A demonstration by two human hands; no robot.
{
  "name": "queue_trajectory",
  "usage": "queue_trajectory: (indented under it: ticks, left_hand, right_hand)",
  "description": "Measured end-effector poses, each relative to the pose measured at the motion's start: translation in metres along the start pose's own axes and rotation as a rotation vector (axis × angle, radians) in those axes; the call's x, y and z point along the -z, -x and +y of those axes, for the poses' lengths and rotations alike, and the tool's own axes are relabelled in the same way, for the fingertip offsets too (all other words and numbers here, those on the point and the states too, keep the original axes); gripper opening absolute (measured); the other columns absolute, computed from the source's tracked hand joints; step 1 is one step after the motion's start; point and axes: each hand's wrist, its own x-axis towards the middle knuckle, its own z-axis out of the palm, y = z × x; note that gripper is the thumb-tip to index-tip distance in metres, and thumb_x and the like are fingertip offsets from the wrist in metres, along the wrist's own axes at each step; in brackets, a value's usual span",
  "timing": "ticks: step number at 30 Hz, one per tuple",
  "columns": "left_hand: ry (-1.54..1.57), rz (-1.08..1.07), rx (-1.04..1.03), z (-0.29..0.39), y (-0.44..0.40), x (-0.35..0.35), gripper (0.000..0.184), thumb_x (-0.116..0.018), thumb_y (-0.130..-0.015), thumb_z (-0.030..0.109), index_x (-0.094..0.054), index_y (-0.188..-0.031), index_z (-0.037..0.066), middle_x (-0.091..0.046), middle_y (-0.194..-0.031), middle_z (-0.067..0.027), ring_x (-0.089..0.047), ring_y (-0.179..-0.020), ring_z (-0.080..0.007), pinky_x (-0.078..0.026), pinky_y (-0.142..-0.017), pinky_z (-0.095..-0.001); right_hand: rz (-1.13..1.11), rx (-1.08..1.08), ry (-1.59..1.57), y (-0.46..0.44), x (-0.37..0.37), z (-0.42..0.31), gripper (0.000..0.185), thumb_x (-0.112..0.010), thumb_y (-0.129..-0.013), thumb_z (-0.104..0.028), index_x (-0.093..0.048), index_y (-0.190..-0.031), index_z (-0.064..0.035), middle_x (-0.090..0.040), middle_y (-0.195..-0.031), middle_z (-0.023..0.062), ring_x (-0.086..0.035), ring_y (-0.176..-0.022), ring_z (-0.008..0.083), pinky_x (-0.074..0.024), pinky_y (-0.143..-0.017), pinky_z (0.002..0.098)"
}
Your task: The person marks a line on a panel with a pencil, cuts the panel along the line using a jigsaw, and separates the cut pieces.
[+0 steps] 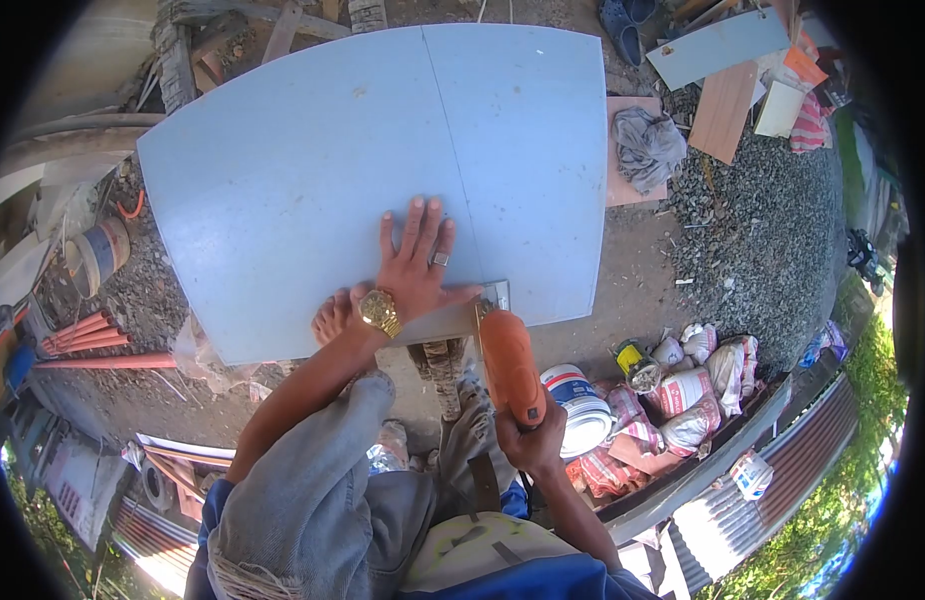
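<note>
A large pale blue-grey board lies in front of me, with a thin dark line running down it from the far edge toward the near edge. My left hand presses flat on the board just left of that line, fingers spread, a ring on one finger and a gold watch at the wrist. In my right hand is the rear grip of an orange jigsaw. Its metal base plate rests at the board's near edge, by the line and close to my left thumb. The blade is hidden.
My bare foot is on the board's near edge. To the right are white buckets, filled sacks, a gravel pile and a grey cloth. Orange pipes and a bucket lie left.
</note>
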Motion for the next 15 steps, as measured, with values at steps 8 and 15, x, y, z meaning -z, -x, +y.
queue_trajectory:
  ticks: [8, 15]
  left_hand:
    - [-0.005, 0.009, 0.006, -0.0002, 0.0005, -0.0009, 0.1, -0.065, -0.071, 0.076, -0.053, -0.133, -0.001, -0.037, -0.151, -0.0249, -0.03, -0.144, -0.0395, -0.017, -0.111, -0.0673]
    - [-0.007, 0.014, 0.005, -0.0005, -0.0006, 0.0001, 0.095, -0.065, -0.072, 0.074, -0.057, -0.129, -0.002, -0.038, -0.151, -0.0245, -0.03, -0.145, -0.0389, -0.017, -0.111, -0.067]
  right_hand:
    - [0.005, 0.02, 0.003, -0.0018, 0.0, -0.0023, 0.022, -0.069, -0.073, -0.016, -0.057, -0.083, 0.0001, -0.057, -0.068, 0.0166, -0.061, -0.059, 0.0402, -0.0488, -0.057, 0.0438]
    - [-0.006, -0.002, 0.012, -0.0034, 0.0007, -0.0037, 0.022, -0.069, -0.073, -0.016, -0.057, -0.083, 0.0009, -0.057, -0.068, 0.0171, -0.061, -0.06, 0.0405, -0.0491, -0.057, 0.0438]
